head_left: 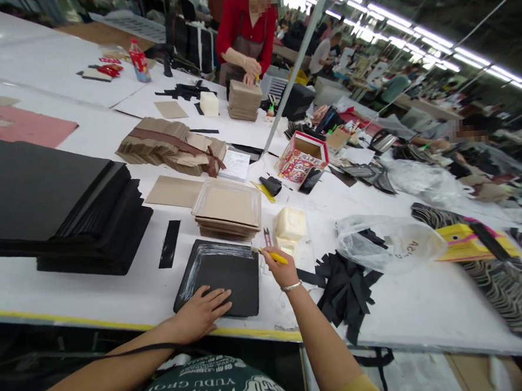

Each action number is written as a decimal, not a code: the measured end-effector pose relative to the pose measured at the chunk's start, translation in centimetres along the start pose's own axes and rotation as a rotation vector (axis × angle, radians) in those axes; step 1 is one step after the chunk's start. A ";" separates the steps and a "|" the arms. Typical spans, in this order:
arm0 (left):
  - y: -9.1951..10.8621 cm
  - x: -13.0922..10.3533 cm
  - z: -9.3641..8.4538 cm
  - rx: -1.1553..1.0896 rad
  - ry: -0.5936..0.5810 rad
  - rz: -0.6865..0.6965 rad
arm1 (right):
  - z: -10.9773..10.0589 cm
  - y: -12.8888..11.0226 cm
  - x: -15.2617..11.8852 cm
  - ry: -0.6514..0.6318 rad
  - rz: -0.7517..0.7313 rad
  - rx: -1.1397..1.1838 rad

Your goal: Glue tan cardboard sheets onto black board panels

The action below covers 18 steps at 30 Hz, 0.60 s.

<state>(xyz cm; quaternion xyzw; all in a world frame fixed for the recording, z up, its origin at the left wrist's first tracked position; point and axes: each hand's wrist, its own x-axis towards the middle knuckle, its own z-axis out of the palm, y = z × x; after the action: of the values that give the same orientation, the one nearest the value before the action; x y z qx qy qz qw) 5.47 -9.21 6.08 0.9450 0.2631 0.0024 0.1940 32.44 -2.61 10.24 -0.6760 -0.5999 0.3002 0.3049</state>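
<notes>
My left hand (205,311) lies with fingers spread on the lower left part of a black rectangular panel (235,279). White streaks run along the panel's top and left edges. My right hand (279,267) is closed round a yellow-handled brush (274,255), whose tip meets the panel's top right corner. Just behind the panel sits a stack of tan boards (226,209) with a clear frame-like piece on top. A cream block-shaped container (290,224) and small red-handled snips (267,237) are close to my right hand.
Large black sheets (48,191) are piled at the left. Black strips (346,290) and a plastic bag (388,244) lie to the right. Farther back are a tied tan bundle (169,143), a red box (301,156), a metal pole (295,69) and a person in red (245,37) handling stacked boards.
</notes>
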 end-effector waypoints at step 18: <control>-2.9 1.5 -3.2 -0.144 0.254 0.015 | -2.0 -2.3 -8.7 -0.004 -0.203 -0.006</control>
<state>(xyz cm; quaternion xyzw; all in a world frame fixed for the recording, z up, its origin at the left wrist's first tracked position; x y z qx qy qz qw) 4.94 -5.02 7.83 0.9227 0.2777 0.1425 0.2264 31.69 -11.20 13.63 -0.6120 -0.6669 0.2672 0.3306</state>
